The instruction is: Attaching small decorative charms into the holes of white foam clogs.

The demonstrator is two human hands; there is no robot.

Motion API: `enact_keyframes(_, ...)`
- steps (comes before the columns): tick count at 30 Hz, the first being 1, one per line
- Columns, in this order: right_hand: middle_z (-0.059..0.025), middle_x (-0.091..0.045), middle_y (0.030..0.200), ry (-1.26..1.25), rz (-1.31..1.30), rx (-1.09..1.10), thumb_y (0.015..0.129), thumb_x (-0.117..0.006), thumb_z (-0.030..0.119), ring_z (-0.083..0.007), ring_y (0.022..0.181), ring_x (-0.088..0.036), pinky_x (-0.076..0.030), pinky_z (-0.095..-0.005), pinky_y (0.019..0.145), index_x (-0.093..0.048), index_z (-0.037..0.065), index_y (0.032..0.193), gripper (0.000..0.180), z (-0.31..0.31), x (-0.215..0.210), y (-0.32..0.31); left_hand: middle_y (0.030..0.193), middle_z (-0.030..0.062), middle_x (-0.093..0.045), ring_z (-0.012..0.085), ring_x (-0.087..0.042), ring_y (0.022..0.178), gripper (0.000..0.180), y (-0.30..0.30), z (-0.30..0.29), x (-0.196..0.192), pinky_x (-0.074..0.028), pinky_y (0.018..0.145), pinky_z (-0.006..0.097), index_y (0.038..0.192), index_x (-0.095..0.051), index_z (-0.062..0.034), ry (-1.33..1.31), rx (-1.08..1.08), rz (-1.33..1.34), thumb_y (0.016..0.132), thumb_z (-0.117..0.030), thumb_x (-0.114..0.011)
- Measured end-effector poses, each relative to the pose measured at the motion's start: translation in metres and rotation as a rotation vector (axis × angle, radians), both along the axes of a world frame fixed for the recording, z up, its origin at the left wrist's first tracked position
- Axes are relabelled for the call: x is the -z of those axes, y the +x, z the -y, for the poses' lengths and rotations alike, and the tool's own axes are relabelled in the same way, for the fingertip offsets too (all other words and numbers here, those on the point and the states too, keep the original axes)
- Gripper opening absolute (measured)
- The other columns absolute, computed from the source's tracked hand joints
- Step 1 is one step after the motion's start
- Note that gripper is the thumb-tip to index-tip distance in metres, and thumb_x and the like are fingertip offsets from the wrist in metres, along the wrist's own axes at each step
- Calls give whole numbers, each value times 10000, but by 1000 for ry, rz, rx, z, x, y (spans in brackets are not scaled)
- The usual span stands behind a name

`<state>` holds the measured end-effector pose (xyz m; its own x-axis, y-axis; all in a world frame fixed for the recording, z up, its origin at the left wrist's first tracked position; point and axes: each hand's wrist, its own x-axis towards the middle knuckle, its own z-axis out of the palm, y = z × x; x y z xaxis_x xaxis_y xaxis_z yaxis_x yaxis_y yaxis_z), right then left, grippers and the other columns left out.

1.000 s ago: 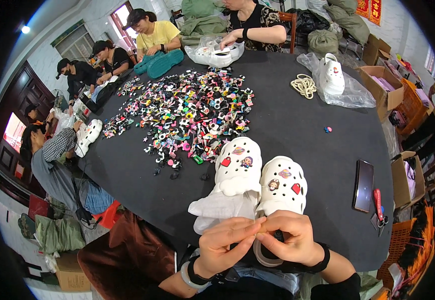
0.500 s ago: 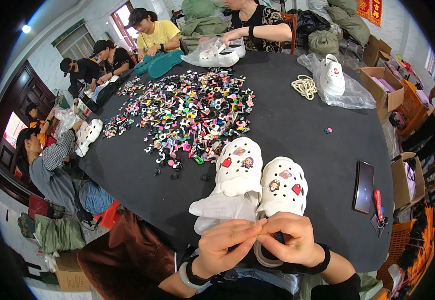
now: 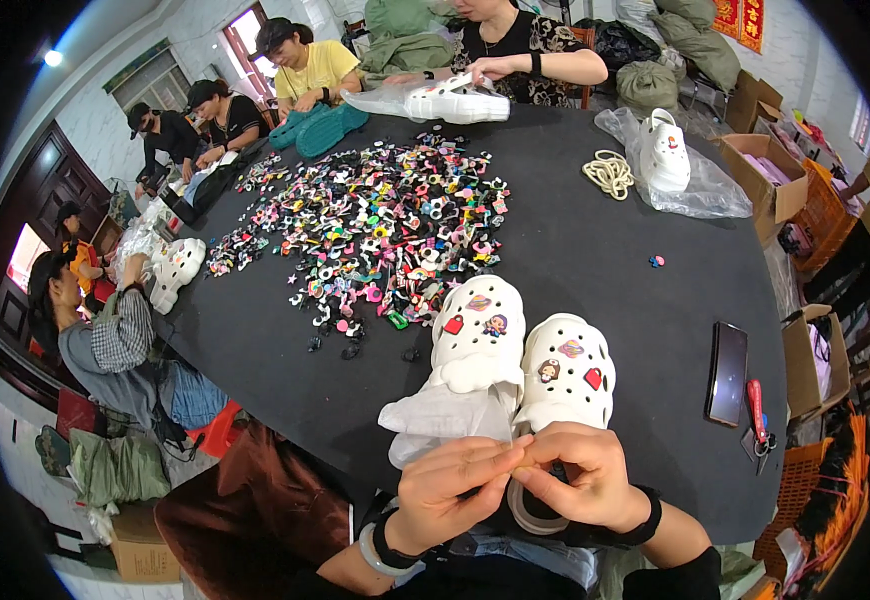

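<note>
My left hand (image 3: 460,482) and my right hand (image 3: 577,474) meet at the near table edge. Their thumbs and fingertips pinch together, and whatever lies between them is hidden. Just beyond stand two white clogs with holes. The left clog (image 3: 474,352) carries a red heart-like charm (image 3: 453,325), a planet-like charm and a small figure charm; a translucent plastic bag (image 3: 445,418) is bunched at its opening. The right clog (image 3: 580,395) bears similar charms, and its heel strap (image 3: 535,517) loops below my right hand.
A big heap of colourful shoe charms (image 3: 385,225) covers the middle of the dark table (image 3: 595,260). To the right lie a phone (image 3: 728,374), small scissors (image 3: 761,450) and a lone charm (image 3: 657,261). A cord coil (image 3: 608,174) and bagged clog (image 3: 665,155) sit farther back. Co-workers sit around.
My hands stay almost in place, fingertips still together. Across the table, a co-worker has shifted a bagged white clog to the right. The person at left has sat more upright beside another clog.
</note>
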<state>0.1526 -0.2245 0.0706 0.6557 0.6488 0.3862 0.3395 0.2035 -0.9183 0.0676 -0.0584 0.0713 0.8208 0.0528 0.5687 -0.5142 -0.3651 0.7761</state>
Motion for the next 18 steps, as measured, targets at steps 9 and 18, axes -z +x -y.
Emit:
enact_keyframes(9,-78,-628,728,-2,-12,3,763,-704,-19,-139,609,-569,-435,-248,548,-676,-6,848,90,0,-1,-1,1001,200,-690,283,-682,841,347,2,1,4,-536,745,329,1088,-674,14,23,-23,30,746,59,-642)
enact_keyframes(18,-76,-631,734,14,32,15,758,-709,-17,-134,606,-569,-439,-248,547,-680,0,860,108,1,-3,-1,993,195,-691,289,-679,829,362,3,3,4,-539,731,333,1081,-675,10,26,-37,59,729,82,-634)
